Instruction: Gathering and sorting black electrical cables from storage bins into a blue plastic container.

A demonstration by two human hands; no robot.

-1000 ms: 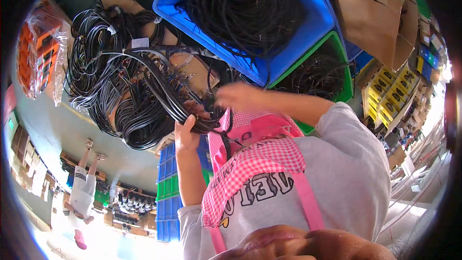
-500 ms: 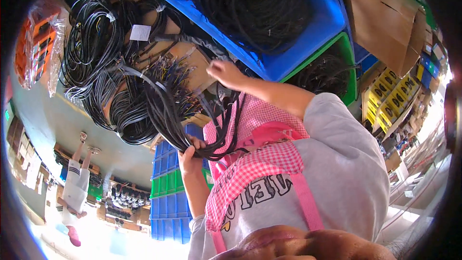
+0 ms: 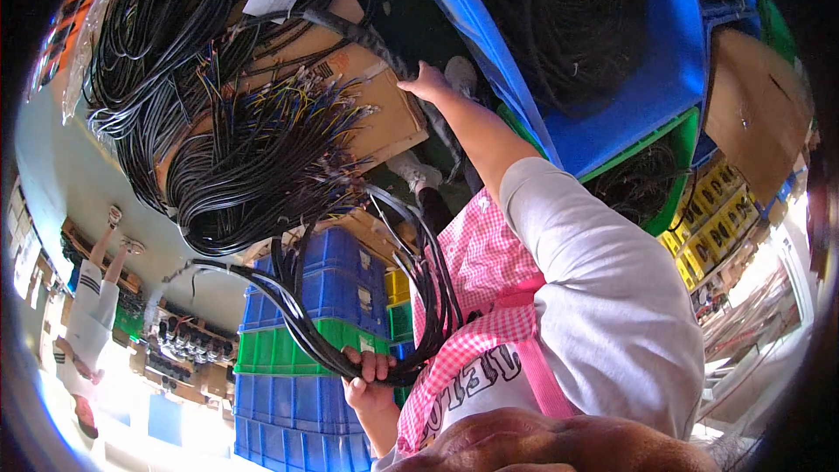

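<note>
**Cable bundle (image 3: 310, 336) lowered toward the apron (image 3: 476, 240); right hand (image 3: 426, 84) extended outward**

Compared with the preceding frame, the left hand (image 3: 370, 378) had come down and nearer the body, and most of the bundle no longer overlapped the wire pile (image 3: 240, 183). The left hand grasped the bundle near its middle, fingers wrapped round it, so that it sagged before the crate stack (image 3: 301, 411), one end toward the left and the other looping up beside the apron. The right hand lay at the right edge of the cardboard (image 3: 402, 114), beside a sleeved black cable (image 3: 350, 32); whether it gripped that cable could not be told. The pile covered the cardboard's left part and overhung its near edge, its coloured wire ends (image 3: 301, 109) pointing toward the right edge.

Possible faults, as judged: strands of the bundle appeared to meet the pile at the cardboard's near edge, and if they were entangled, a pull could have dragged the pile over that edge or bent the ends. Because one hand alone supported the bundle, a loosened hold could have let strands slip out.
</note>
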